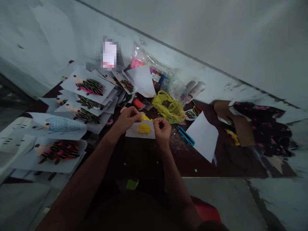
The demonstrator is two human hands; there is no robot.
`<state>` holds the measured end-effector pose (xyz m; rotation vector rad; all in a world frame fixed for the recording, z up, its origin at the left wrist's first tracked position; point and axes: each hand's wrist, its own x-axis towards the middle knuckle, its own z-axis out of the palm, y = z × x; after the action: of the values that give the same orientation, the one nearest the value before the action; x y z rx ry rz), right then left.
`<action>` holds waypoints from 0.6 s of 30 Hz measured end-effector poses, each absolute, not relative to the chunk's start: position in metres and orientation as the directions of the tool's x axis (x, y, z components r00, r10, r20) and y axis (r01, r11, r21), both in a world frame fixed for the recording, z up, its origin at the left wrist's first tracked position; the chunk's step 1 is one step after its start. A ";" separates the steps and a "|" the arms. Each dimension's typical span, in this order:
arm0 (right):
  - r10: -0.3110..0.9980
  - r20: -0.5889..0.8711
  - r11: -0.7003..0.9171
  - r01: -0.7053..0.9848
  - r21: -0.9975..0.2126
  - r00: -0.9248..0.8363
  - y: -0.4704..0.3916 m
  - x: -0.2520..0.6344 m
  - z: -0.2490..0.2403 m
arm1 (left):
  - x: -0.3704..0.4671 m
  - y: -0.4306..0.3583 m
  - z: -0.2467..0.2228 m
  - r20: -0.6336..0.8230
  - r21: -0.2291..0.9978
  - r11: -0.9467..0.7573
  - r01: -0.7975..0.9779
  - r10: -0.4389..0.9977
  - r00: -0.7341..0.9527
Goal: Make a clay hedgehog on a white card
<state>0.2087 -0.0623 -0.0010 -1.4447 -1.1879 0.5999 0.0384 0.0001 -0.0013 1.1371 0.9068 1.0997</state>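
Yellow, doughy, stretched strip (147, 118) is pinched by both the left hand (129, 117) and right hand (163, 130), back from the dark-brown desk (183, 165)'s front edge; a yellow patch (144, 128) already covers part of the white paper sheet (131, 132), leaving much bare.

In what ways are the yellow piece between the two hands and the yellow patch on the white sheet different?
The yellow piece is held between the left hand and the right hand, while the yellow patch lies on the white sheet. The yellow piece looks narrow and uneven; the yellow patch is broader and more rounded. Both are bright yellow.
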 end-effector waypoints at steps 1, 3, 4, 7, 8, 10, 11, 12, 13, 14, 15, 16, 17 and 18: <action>0.906 0.225 0.120 0.293 -0.949 0.359 -0.062 0.210 0.000 | 0.037 0.001 -0.001 -0.025 0.972 0.073 -0.225 0.977 0.210; 0.925 0.193 0.115 0.241 -0.964 0.327 -0.062 0.213 0.000 | 0.035 0.003 -0.001 -0.059 0.951 0.105 -0.292 0.985 0.165; 0.932 0.186 0.114 0.234 -0.965 0.312 -0.062 0.214 -0.001 | 0.035 0.004 0.000 -0.074 0.938 0.120 -0.325 0.986 0.151; 0.940 0.177 0.100 0.263 -0.960 0.290 -0.063 0.216 -0.005 | 0.033 0.004 0.002 -0.108 0.908 0.163 -0.387 0.981 0.161; 0.943 0.174 0.091 0.284 -0.954 0.283 -0.063 0.217 -0.007 | 0.032 0.005 0.003 -0.119 0.900 0.181 -0.397 0.977 0.176; 0.948 0.171 0.073 0.340 -0.937 0.267 -0.064 0.219 -0.011 | 0.030 0.005 0.006 -0.138 0.887 0.213 -0.409 0.969 0.205; 0.950 0.173 0.066 0.376 -0.924 0.260 -0.065 0.221 -0.012 | 0.029 0.005 0.007 -0.143 0.881 0.223 -0.416 0.966 0.215; 0.951 0.177 0.060 0.413 -0.909 0.252 -0.066 0.222 -0.013 | 0.027 0.005 0.009 -0.142 0.874 0.227 -0.429 0.965 0.221; 0.953 0.182 0.056 0.449 -0.892 0.242 -0.067 0.222 -0.013 | 0.026 0.005 0.010 -0.135 0.865 0.224 -0.449 0.966 0.222; 0.956 0.188 0.058 0.483 -0.874 0.226 -0.067 0.223 -0.012 | 0.024 0.005 0.011 -0.127 0.854 0.216 -0.473 0.968 0.215; 0.959 0.198 0.068 0.515 -0.854 0.202 -0.068 0.223 -0.012 | 0.023 0.005 0.012 -0.119 0.842 0.207 -0.498 0.972 0.203; 0.962 0.211 0.086 0.546 -0.833 0.170 -0.068 0.222 -0.010 | 0.022 0.005 0.012 -0.116 0.831 0.197 -0.520 0.976 0.185; 0.965 0.227 0.109 0.578 -0.809 0.135 -0.068 0.221 -0.009 | 0.021 0.005 0.011 -0.121 0.822 0.193 -0.535 0.979 0.167; 0.964 0.245 0.133 0.612 -0.780 0.103 -0.068 0.219 -0.008 | 0.021 0.006 0.011 -0.132 0.819 0.194 -0.540 0.980 0.152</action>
<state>0.2191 -0.0683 -0.0080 -1.5684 -1.5983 0.5474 0.0209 0.0056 0.0105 0.7064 0.7777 1.2311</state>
